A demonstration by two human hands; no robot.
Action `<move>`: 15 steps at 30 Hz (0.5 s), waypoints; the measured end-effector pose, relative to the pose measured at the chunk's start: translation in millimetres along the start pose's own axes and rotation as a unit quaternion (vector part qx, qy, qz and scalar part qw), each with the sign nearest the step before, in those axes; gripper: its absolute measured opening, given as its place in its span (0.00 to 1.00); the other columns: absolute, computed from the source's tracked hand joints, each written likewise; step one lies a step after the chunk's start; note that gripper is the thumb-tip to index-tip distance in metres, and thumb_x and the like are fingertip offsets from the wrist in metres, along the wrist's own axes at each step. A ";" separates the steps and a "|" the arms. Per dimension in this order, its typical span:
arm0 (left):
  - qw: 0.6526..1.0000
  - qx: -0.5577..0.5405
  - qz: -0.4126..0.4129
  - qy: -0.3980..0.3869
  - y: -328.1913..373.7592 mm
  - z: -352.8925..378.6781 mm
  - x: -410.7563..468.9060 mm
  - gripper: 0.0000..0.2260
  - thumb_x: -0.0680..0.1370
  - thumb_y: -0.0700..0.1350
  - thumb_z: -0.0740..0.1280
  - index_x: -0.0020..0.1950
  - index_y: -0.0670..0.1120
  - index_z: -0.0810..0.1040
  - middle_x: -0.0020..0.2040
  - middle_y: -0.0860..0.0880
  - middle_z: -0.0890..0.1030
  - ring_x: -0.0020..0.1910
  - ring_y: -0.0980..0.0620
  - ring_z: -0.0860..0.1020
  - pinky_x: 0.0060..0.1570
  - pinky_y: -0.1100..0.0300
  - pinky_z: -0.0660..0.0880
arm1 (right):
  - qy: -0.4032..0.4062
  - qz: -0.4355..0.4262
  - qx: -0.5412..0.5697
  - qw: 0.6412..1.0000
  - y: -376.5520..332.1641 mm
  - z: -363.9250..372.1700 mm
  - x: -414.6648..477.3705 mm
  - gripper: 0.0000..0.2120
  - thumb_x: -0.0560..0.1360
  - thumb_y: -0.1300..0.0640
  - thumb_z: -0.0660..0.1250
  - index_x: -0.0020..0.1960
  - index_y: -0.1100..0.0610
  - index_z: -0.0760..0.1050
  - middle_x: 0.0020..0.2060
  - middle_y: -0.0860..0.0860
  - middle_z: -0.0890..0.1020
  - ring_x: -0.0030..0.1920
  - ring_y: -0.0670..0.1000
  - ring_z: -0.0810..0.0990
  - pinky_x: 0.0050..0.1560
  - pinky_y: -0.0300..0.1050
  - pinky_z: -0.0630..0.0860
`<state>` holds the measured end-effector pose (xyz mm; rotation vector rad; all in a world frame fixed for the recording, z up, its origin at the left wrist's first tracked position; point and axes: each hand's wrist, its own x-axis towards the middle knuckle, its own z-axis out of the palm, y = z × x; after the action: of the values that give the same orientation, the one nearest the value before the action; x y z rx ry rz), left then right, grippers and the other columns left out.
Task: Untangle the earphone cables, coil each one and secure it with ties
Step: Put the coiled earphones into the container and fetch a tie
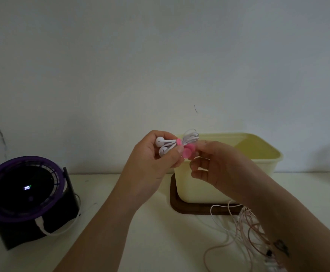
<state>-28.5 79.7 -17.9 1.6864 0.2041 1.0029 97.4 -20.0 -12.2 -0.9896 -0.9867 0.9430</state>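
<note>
Our left hand (154, 156) curls round the coiled white earphones (172, 143), held above the table (160, 232) near its far edge, while our right hand (215, 167) pinches the pink tie (187, 151) at their middle; should either grip slacken, the tie may spring open and the coil unwind.

coiled white earphones (172, 143), pink tie (187, 151) around
</note>
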 end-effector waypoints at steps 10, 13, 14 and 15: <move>0.981 -0.168 -0.098 -0.017 2.9 12.0 -4.4 0.12 0.67 0.45 0.68 0.48 0.43 0.75 0.36 0.49 0.81 0.34 0.57 0.79 0.37 0.64 0.77 | -0.004 -0.074 -0.080 0.994 -4.3 -11.6 -1.6 0.11 0.63 0.51 0.70 0.39 0.57 0.84 0.36 0.54 0.83 0.38 0.48 0.80 0.40 0.37 0.78; 0.957 -0.256 -0.137 -0.024 4.5 11.4 -3.5 0.11 0.69 0.43 0.66 0.49 0.41 0.75 0.35 0.49 0.81 0.33 0.57 0.79 0.36 0.65 0.78 | 0.020 -0.091 -0.126 0.988 -4.0 -11.1 -2.2 0.12 0.65 0.52 0.69 0.43 0.59 0.83 0.36 0.55 0.83 0.38 0.49 0.81 0.40 0.38 0.78; 0.951 -0.271 -0.144 -0.021 4.0 11.0 -3.1 0.11 0.69 0.42 0.66 0.49 0.41 0.75 0.35 0.49 0.81 0.33 0.57 0.79 0.35 0.65 0.78 | 0.035 -0.101 -0.162 0.981 -4.0 -9.9 -2.1 0.13 0.65 0.52 0.69 0.44 0.58 0.83 0.36 0.55 0.83 0.38 0.49 0.81 0.41 0.38 0.78; 0.948 -0.282 -0.148 -0.017 3.4 10.8 -3.2 0.12 0.69 0.42 0.66 0.50 0.40 0.75 0.34 0.49 0.81 0.33 0.57 0.80 0.35 0.65 0.78 | 0.048 -0.111 -0.195 0.973 -4.0 -8.7 -2.3 0.13 0.65 0.51 0.69 0.44 0.58 0.83 0.35 0.55 0.84 0.38 0.48 0.81 0.42 0.39 0.79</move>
<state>-24.1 68.8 -16.9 1.1080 0.1262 0.7156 105.8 -25.1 -10.9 -1.2090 -1.1983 0.5194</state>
